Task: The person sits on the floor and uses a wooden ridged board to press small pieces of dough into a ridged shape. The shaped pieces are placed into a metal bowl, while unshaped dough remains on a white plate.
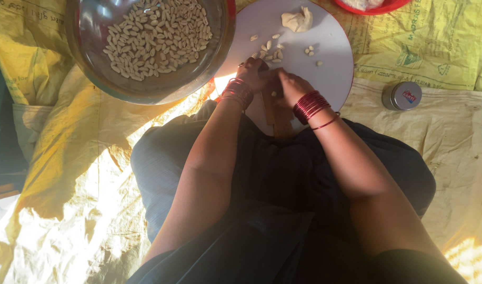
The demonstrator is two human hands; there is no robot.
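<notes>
Pale, ridged little dough pieces (270, 52) lie scattered on the round white board (335, 63), most of them bunched just beyond the person's knuckles, a few more off to the right near the board's middle. Each is small, oval and cream-coloured, curled like a shell. At the board's far edge sits a soft lump of dough (298, 21), uneven and slightly folded, the same cream shade.

Seen from the head camera, both hands meet at the near edge of the board over a narrow wooden piece (275, 113) that runs back toward the lap. The left hand (251, 73) is curled, fingers drawn together and pressing down at the top of the wood; what lies beneath them is hidden. The right hand (289, 87) is also closed loosely, its fingers bent inward beside the left, and a single small dough bit (274, 94) shows between the two hands, touching or nearly touching the right thumb. Stacks of red bangles (309, 105) circle both wrists.

To the left, a wide metal bowl (93, 68) overlaps the board's rim and holds a heap of the same shaped pieces. A small round tin (402, 95) with a silver lid stands on the yellow sheet (435, 47) to the right, well apart from the board. A red dish (367, 7) peeks in at the top edge.
</notes>
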